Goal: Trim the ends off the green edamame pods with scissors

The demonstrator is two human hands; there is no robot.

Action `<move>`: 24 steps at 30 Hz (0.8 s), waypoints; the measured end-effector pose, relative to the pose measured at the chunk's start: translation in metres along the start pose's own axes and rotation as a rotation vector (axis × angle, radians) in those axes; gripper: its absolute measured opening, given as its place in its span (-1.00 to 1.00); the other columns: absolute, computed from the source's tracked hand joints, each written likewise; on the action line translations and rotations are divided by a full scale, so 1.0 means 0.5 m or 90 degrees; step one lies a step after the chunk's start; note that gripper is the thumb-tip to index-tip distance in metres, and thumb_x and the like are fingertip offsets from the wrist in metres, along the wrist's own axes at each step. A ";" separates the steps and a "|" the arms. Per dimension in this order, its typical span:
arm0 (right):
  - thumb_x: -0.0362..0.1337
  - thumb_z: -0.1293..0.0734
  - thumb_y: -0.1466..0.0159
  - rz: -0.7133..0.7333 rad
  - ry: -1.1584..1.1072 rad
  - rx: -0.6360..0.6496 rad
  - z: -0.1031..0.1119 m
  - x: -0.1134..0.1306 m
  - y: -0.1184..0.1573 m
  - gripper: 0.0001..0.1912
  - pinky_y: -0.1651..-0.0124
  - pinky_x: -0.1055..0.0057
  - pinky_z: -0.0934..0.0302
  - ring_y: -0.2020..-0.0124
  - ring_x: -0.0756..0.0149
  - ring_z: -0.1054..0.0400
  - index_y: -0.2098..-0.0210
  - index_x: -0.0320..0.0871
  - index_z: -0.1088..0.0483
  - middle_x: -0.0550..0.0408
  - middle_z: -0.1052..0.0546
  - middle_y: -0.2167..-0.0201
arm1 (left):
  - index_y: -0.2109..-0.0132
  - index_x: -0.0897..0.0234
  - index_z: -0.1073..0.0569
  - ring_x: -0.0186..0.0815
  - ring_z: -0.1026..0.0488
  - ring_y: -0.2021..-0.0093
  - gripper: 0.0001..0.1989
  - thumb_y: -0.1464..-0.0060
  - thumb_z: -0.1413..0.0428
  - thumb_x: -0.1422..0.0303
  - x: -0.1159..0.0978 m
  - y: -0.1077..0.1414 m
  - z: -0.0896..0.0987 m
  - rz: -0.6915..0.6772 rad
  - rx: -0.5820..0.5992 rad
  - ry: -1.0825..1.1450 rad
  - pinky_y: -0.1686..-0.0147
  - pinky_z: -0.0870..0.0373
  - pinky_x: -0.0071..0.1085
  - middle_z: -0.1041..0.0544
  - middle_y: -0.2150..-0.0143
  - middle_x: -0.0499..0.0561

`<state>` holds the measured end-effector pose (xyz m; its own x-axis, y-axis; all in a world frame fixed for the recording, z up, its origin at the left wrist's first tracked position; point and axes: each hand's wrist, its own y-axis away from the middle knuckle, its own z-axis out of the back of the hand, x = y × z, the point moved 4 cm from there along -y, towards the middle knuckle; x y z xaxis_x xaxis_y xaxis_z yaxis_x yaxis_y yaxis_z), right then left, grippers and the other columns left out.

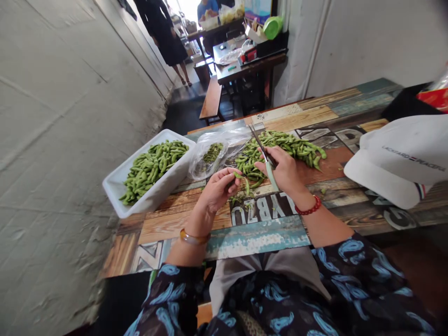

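Between thumb and fingers, my left hand [220, 187] pinches a green edamame pod [238, 175] in front of the heap. My right hand [282, 169] is closed around a pair of scissors [269, 169] with pale green handles, their dark blades pointing up and away. A loose pile of edamame pods [297, 145] spreads over the table behind both hands. To the left, a white plastic tub [164, 190] holds many more pods [154, 170]. A clear plastic bag [199, 169] with small green trimmings [213, 152] lies between tub and pile.
A white cap [402, 154] rests on the right of the wood-patterned table [189, 210]. A grey wall [52, 140] runs along the left. Farther back are a wooden bench [211, 99], another table [227, 70], a standing person [164, 32] and a seated person [207, 10].
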<state>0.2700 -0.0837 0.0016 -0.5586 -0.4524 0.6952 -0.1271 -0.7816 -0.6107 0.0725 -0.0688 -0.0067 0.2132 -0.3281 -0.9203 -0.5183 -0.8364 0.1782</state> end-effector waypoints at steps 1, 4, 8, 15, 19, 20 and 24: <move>-0.04 -0.41 -0.24 0.001 0.003 0.005 -0.002 0.002 0.002 -0.64 0.12 0.18 -0.37 0.24 0.14 -0.45 0.06 -0.11 -0.49 -0.02 -0.55 0.26 | 0.23 0.37 -0.49 -0.57 -0.17 0.63 -0.75 0.02 -0.28 0.31 0.003 0.000 0.006 -0.008 -0.004 0.007 0.62 -0.03 -0.59 -0.46 0.48 -0.05; -0.04 -0.41 -0.24 0.007 0.009 0.025 -0.010 0.008 0.008 -0.63 0.13 0.21 -0.38 0.24 0.14 -0.46 0.05 -0.12 -0.49 -0.01 -0.54 0.27 | 0.24 0.37 -0.47 -0.56 -0.22 0.64 -0.74 0.03 -0.29 0.31 0.017 0.001 0.025 -0.022 -0.037 0.011 0.64 -0.02 -0.60 -0.53 0.46 -0.01; -0.05 -0.42 -0.24 0.010 0.001 0.075 -0.022 0.019 0.017 -0.61 0.18 0.26 -0.39 0.30 0.20 -0.45 0.02 -0.10 -0.48 0.01 -0.54 0.27 | 0.25 0.36 -0.46 -0.55 -0.26 0.63 -0.74 0.04 -0.30 0.30 0.027 0.002 0.033 -0.026 -0.066 0.015 0.64 -0.03 -0.61 -0.56 0.44 0.00; -0.11 -0.43 -0.23 0.038 -0.063 0.179 -0.053 0.046 0.035 -0.62 0.21 0.29 -0.43 0.35 0.27 -0.46 0.01 -0.10 -0.45 -0.01 -0.56 0.22 | 0.25 0.35 -0.52 -0.56 -0.24 0.61 -0.70 0.10 -0.35 0.28 0.022 0.009 0.029 -0.040 -0.092 0.045 0.62 -0.02 -0.59 -0.51 0.46 -0.05; -0.22 -0.40 -0.23 0.013 -0.088 0.174 -0.065 0.047 0.044 -0.69 0.21 0.33 -0.43 0.36 0.30 -0.47 0.03 -0.08 -0.45 0.06 -0.57 0.26 | 0.26 0.34 -0.53 -0.55 -0.24 0.61 -0.73 0.08 -0.33 0.26 0.031 0.008 0.021 -0.035 -0.081 -0.006 0.63 0.00 -0.58 -0.50 0.47 -0.06; -0.25 -0.38 -0.23 0.009 -0.087 0.166 -0.067 0.046 0.046 -0.72 0.20 0.33 -0.43 0.35 0.30 -0.48 0.05 -0.08 -0.45 0.06 -0.57 0.27 | 0.27 0.34 -0.53 -0.55 -0.23 0.61 -0.73 0.07 -0.32 0.26 0.033 0.008 0.019 -0.035 -0.078 -0.025 0.62 0.00 -0.58 -0.49 0.48 -0.07; -0.33 -0.32 -0.23 0.019 -0.072 0.132 -0.071 0.050 0.046 -0.80 0.21 0.32 -0.44 0.34 0.28 -0.49 0.14 -0.09 -0.45 0.08 -0.57 0.32 | 0.28 0.34 -0.51 -0.55 -0.20 0.62 -0.73 0.03 -0.28 0.22 0.034 0.010 0.016 -0.035 -0.080 -0.074 0.63 0.00 -0.57 -0.46 0.50 -0.08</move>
<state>0.2240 -0.0978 -0.0089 -0.4624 -0.5124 0.7236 0.0659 -0.8337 -0.5482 0.0672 -0.0750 -0.0243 0.1370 -0.2341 -0.9625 -0.3997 -0.9021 0.1626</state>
